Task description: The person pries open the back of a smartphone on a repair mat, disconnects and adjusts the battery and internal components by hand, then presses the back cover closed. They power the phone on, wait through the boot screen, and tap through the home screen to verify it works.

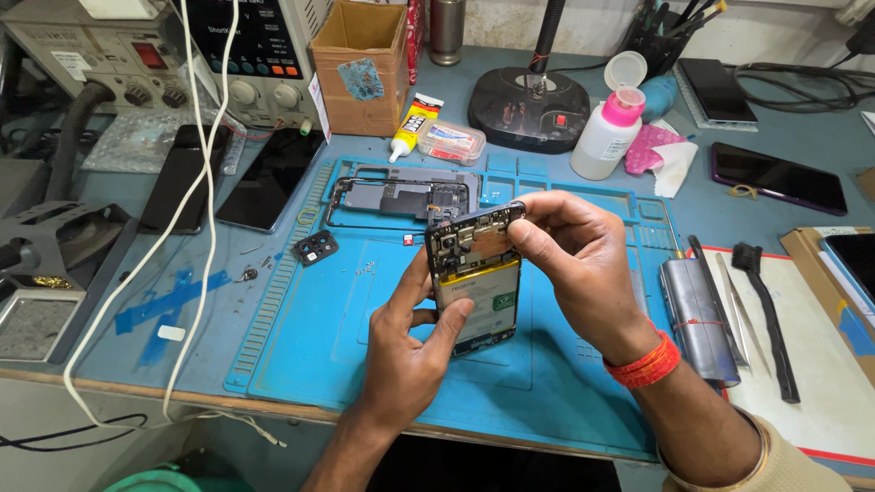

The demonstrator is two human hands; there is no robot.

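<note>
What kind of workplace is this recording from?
Most likely a phone repair bench. The left hand holds an opened phone over a blue repair mat, with bench power equipment and other phones alongside.

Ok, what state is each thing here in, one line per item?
opened phone: back cover off, battery exposed, held upright above the blue mat
left hand: gripping the phone's lower half
right hand: fingers pinching its top edge
white bottle: cap flipped open
phone frame: lying flat on mat

Brown cardboard box (362, 68) (blue sticker) back centre; dark phone screen (777, 177) right.
</note>
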